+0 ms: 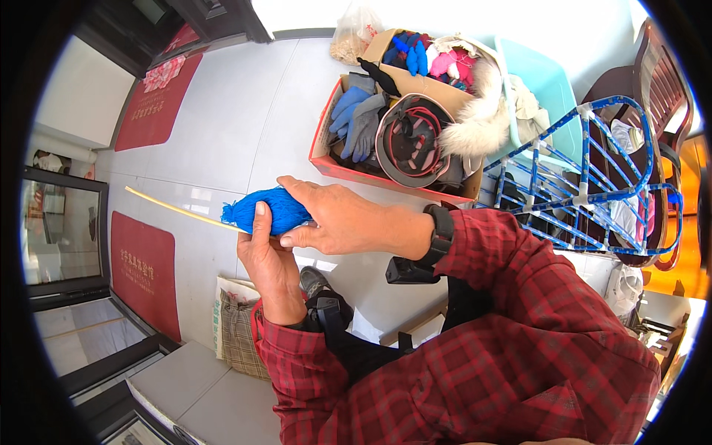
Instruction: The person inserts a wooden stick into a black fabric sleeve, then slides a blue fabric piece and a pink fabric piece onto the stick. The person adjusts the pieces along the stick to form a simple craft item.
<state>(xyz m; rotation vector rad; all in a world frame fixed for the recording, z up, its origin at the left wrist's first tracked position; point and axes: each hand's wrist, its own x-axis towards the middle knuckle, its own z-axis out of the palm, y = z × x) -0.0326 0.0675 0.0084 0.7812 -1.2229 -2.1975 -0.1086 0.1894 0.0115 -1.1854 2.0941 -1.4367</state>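
Note:
A bundle of bright blue yarn (278,207) lies between my two hands. My left hand (270,272) holds it from below, the thumb pressed on its near side. From the right, my right hand (339,219) wraps the bundle's other end, with the thumb below and the fingers over the top. A thin pale stick (178,210) juts out to the left from beneath the yarn; its other end is hidden by the yarn and my left hand.
Beyond my hands stand a red-edged box (320,144) with gloves and a helmet (414,142), a carton of yarn (425,83), and a turquoise tub (542,67). At right is a blue tubular rack (584,150). A plaid bag (239,339) stands below my left hand.

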